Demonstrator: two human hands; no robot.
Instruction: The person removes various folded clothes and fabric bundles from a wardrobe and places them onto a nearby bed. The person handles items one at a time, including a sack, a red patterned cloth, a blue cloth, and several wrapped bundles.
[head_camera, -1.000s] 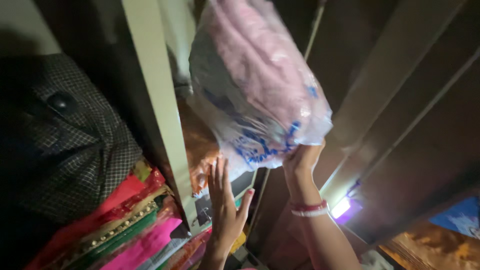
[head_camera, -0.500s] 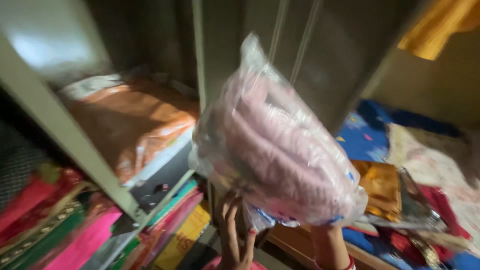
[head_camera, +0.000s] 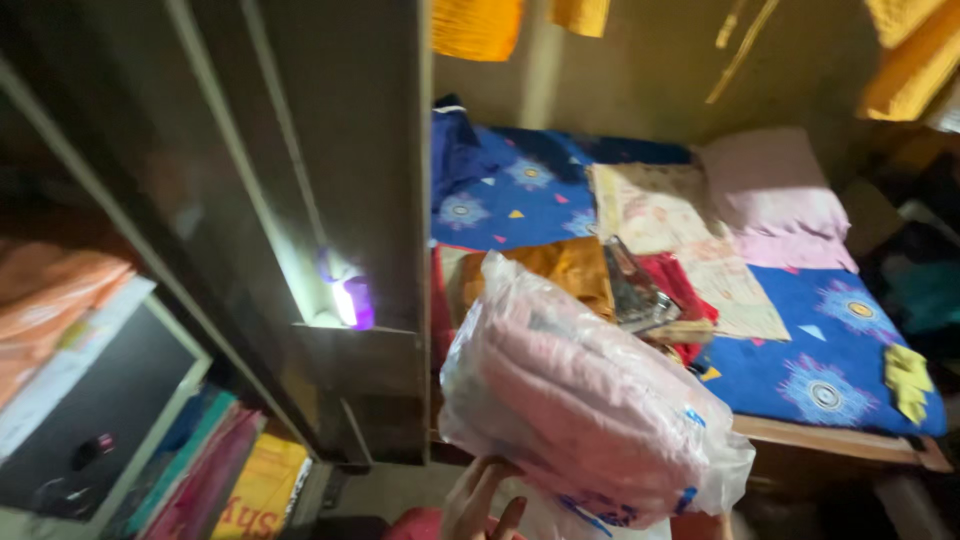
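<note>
Head view: bagged pink cloth (head_camera: 590, 410) above blue bed (head_camera: 820, 350), beside wardrobe (head_camera: 340, 150)

A clear plastic bag (head_camera: 590, 410) stuffed with folded pink cloth, blue print showing at its lower end, sits tilted, long axis running from ten o'clock down to four o'clock, propped from below at six o'clock, low in view, crinkled and bulging

- A hand (head_camera: 480, 500) is propping up a clear plastic bag (head_camera: 585, 405) of pink cloth.
- Behind, a bed (head_camera: 800, 350) is lying under a blue patterned sheet.
</note>
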